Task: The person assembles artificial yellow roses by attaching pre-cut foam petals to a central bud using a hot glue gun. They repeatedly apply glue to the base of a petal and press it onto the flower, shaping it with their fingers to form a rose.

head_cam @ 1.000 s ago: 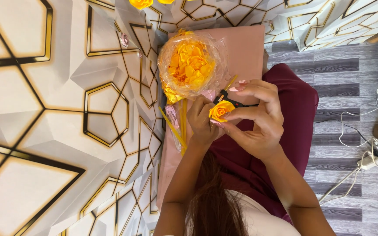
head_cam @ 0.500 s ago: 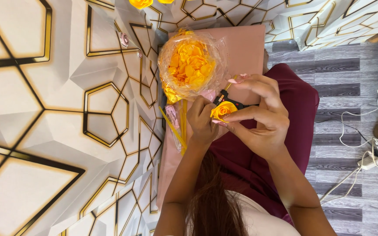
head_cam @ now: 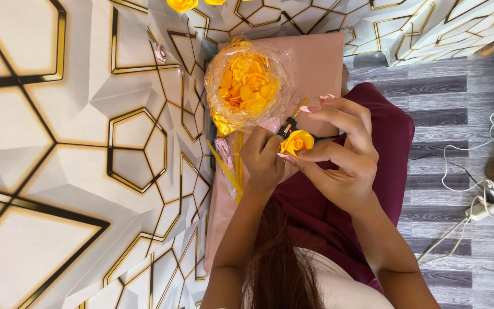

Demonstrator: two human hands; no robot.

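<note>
The person's two hands meet in the middle, and between them sits a small yellow rose [head_cam: 296, 142]. The left hand [head_cam: 264, 157] has its fingers curled tight, clamped on the rose from below. The right hand [head_cam: 344, 154] pinches the rose from the other side, with the thumb and first finger pressed on the petals and the other fingers [head_cam: 321, 103] spread up and apart. A dark little tool [head_cam: 287, 127] pokes out just behind the rose, touching it.

The rose looks very light and soft — easy to squash. It is best held gently at the base, not by the thin petal edges.

Just past the fingers is a clear plastic bag [head_cam: 247, 86], round and crinkly, full of more yellow petals. Thin yellow sticks [head_cam: 227, 166] lie beside the left hand. All of this rests on a pink board [head_cam: 321, 63] on the person's lap. Further off spreads a white cloth with gold lines [head_cam: 58, 143].
</note>
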